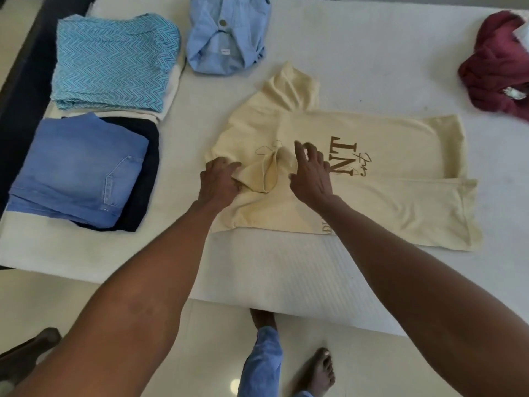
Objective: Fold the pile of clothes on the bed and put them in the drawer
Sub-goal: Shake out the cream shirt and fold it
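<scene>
Hands meet over cream printed cotton T-shirt (357,167) lying lengthwise rightward: left hand (219,183) pinches its folded sleeve, right hand (310,174) presses flat, fingers straight.

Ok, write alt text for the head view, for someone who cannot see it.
A person's left hand grips a sleeve of a cream T-shirt spread on a white bed, while the right hand rests beside it. Folded clothes lie to the left, and a crumpled maroon garment lies far right.
</scene>
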A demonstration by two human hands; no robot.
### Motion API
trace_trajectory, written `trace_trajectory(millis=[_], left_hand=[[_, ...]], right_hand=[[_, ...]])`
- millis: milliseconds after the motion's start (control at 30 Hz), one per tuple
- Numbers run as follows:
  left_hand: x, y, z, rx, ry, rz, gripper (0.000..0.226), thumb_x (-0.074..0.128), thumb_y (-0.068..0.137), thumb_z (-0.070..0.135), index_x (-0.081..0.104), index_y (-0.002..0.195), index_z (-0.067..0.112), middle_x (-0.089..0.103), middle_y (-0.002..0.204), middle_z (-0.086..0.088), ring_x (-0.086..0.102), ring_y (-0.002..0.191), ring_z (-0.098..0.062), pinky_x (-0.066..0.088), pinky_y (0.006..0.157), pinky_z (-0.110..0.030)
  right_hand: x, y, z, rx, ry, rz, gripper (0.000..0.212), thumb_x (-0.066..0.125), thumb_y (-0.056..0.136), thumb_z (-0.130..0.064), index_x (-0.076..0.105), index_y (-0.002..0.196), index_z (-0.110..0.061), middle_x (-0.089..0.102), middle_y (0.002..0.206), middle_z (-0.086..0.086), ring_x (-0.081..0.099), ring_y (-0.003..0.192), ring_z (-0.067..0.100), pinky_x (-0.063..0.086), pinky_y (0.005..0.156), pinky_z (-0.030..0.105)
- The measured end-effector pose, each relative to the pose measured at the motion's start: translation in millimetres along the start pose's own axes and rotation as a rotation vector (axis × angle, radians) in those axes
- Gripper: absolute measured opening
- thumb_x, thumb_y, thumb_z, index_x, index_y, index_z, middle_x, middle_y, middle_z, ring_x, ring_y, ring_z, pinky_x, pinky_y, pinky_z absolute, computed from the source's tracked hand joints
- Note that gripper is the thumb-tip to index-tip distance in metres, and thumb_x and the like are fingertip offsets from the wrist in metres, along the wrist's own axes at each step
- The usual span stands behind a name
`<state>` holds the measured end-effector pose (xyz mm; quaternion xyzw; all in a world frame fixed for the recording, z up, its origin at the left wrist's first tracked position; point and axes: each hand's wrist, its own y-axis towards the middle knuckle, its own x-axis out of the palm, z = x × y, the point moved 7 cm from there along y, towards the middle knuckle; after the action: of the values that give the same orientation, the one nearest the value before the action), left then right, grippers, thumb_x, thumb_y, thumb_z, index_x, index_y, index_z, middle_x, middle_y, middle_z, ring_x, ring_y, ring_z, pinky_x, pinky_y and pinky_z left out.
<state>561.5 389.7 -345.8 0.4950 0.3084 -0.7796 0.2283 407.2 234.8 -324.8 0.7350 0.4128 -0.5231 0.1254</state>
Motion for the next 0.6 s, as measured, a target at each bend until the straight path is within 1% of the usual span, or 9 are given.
trace_trajectory(millis=[67,133,200,233,267,333,400,500,600], left_hand=[[0.1,11.9,2.2,0.103,-0.009,0.046,0.029,0.06,0.086,0.012,0.073,0.112,0.014,0.059,0.122,-0.011,0.047,0.118,-0.034,0.037,0.094,-0.042],[-3.1,19.2,1.1,0.096,-0.173,0.064,0.018,0.057,0.086,0.013,0.074,0.09,0.01,0.063,0.095,-0.007,0.055,0.093,-0.025,0.038,0.078,-0.034],[-7.7,32.7,-6.4,-0.063,-0.464,-0.005,0.027,0.061,0.088,0.017,0.056,0.061,0.017,0.048,0.065,0.003,0.041,0.063,-0.013,0.03,0.062,-0.03],[-9.8,41.3,-11.7,-0.145,-0.567,-0.019,0.037,0.062,0.09,0.022,0.044,0.057,0.021,0.04,0.059,0.006,0.034,0.057,-0.011,0.027,0.059,-0.031],[-14.8,47.4,-13.7,-0.229,-0.617,-0.011,0.04,0.06,0.093,0.028,0.041,0.058,0.022,0.04,0.058,0.007,0.035,0.055,-0.011,0.028,0.057,-0.031],[-22.3,61.8,-20.8,-0.373,-0.711,0.043,0.037,0.05,0.099,0.042,0.058,0.072,0.018,0.06,0.066,0.004,0.057,0.06,-0.016,0.046,0.058,-0.029],[-21.6,64.5,-28.3,-0.469,-0.729,0.07,0.053,0.037,0.1,0.053,0.066,0.09,0.009,0.072,0.084,-0.008,0.069,0.077,-0.028,0.057,0.071,-0.037],[-13.1,42.2,-36.2,-0.458,-0.437,0.061,0.058,0.034,0.1,0.056,0.064,0.093,0.007,0.069,0.099,-0.017,0.064,0.094,-0.035,0.051,0.082,-0.041],[0.8,5.6,-37.6,-0.357,-0.307,0.047,0.045,0.046,0.098,0.05,0.056,0.08,0.01,0.066,0.086,-0.012,0.063,0.085,-0.034,0.052,0.074,-0.04]], right_hand=[[8.9,27.2,0.2,0.099,0.058,-0.066,0.08,0.066,0.087,-0.021,0.022,0.153,-0.013,0.03,0.151,0.014,0.03,0.136,0.034,0.028,0.109,0.049],[6.5,45.9,2.1,0.137,0.064,-0.11,0.048,0.062,0.084,-0.019,0.056,0.13,-0.009,0.049,0.131,0.014,0.043,0.125,0.035,0.031,0.101,0.046],[0.6,61.9,7.2,0.185,0.151,-0.097,0.025,0.059,0.084,-0.017,0.067,0.105,-0.006,0.061,0.111,0.012,0.053,0.111,0.034,0.034,0.091,0.041],[-5.1,68.8,10.7,0.217,0.237,-0.033,0.021,0.059,0.086,-0.016,0.066,0.104,-0.007,0.063,0.109,0.011,0.056,0.109,0.033,0.036,0.09,0.039],[-13.6,72.1,16.7,0.255,0.302,0.076,0.024,0.06,0.088,-0.017,0.063,0.11,-0.009,0.063,0.114,0.011,0.055,0.112,0.033,0.037,0.091,0.039],[-23.0,72.2,28.5,0.369,0.288,0.262,0.042,0.061,0.092,-0.021,0.05,0.13,-0.008,0.052,0.132,0.015,0.046,0.124,0.034,0.034,0.101,0.043],[-18.7,61.7,29.7,0.397,0.188,0.305,0.049,0.059,0.094,-0.021,0.042,0.137,-0.005,0.043,0.138,0.017,0.039,0.128,0.035,0.033,0.105,0.045],[1.8,31.8,5.2,0.063,-0.07,0.282,0.039,0.056,0.094,-0.016,0.049,0.131,-0.003,0.047,0.13,0.02,0.044,0.115,0.036,0.04,0.096,0.047],[39.5,0.6,-9.7,-0.239,-0.216,0.057,0.029,0.051,0.097,-0.019,0.053,0.124,-0.006,0.053,0.119,0.017,0.051,0.105,0.034,0.045,0.088,0.044]])
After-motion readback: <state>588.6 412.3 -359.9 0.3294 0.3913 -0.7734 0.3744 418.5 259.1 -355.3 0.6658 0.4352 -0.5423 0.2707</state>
